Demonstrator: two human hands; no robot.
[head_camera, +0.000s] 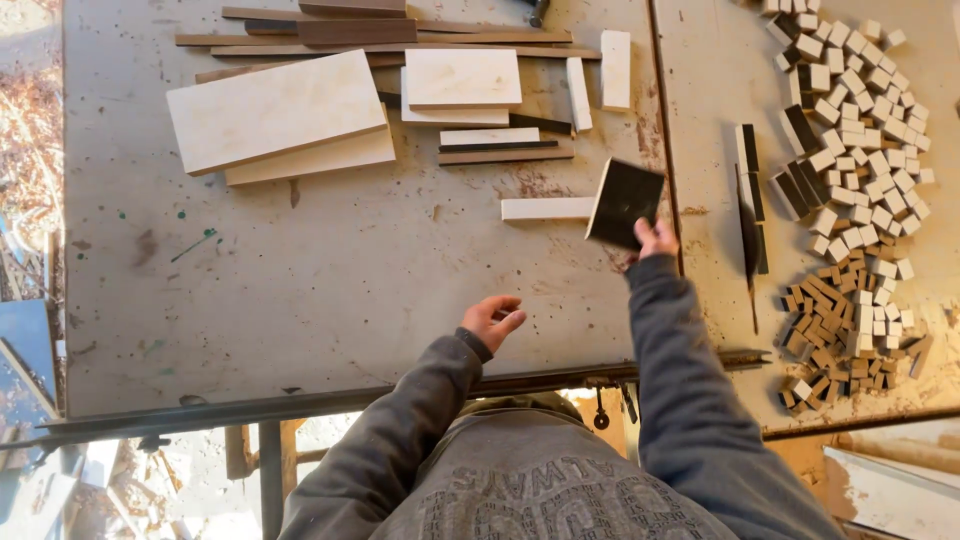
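My right hand (655, 238) grips the near corner of a dark square board (624, 203) and holds it tilted above the worn table (330, 290), close to the seam beside the saw blade. A pale narrow strip (546, 208) lies just left of the board. My left hand (491, 321) hovers over the table's near part, palm up, fingers loosely curled, holding nothing. Both arms wear grey sleeves.
Pale boards (272, 108) and dark strips (380, 30) are stacked at the table's far side. A saw blade (748, 235) stands in its slot to the right. Beyond it lie several small pale and brown wood blocks (860, 130). Sawdust covers the floor on the left.
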